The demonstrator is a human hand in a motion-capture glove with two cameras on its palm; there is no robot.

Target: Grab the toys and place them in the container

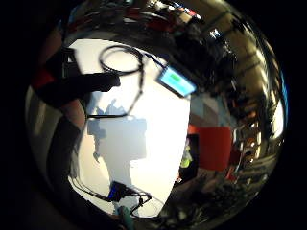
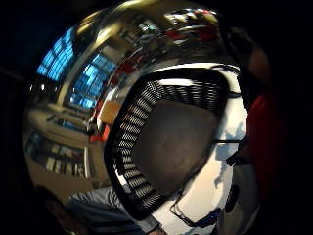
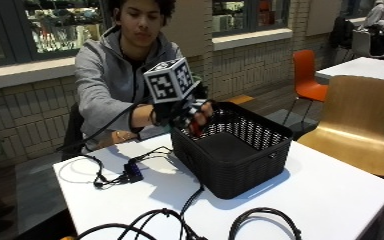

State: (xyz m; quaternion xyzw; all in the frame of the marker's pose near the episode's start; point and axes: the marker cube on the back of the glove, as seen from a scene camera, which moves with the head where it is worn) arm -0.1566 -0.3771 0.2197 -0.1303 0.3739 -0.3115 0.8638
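In the outside view my gloved right hand (image 3: 184, 113) hangs over the near left corner of the black woven basket (image 3: 235, 165). Its fingers curl round a small red toy (image 3: 195, 128), which pokes down toward the rim. The thumb side palm view looks straight into the basket (image 2: 171, 142); its dark floor shows nothing lying in it. The red toy (image 2: 264, 142) fills that view's edge beside the palm. In the little finger side view a black gloved finger (image 1: 93, 82) reaches over the white table (image 1: 158, 124), with a bit of red (image 1: 42, 76) beside it.
Black cables (image 3: 165, 217) loop over the white table (image 3: 325, 195) in front of the basket, with a small blue device (image 3: 133, 172) to its left. The person's bare left hand (image 3: 115, 136) rests at the table's far edge. A wooden chair (image 3: 358, 120) stands at the right.
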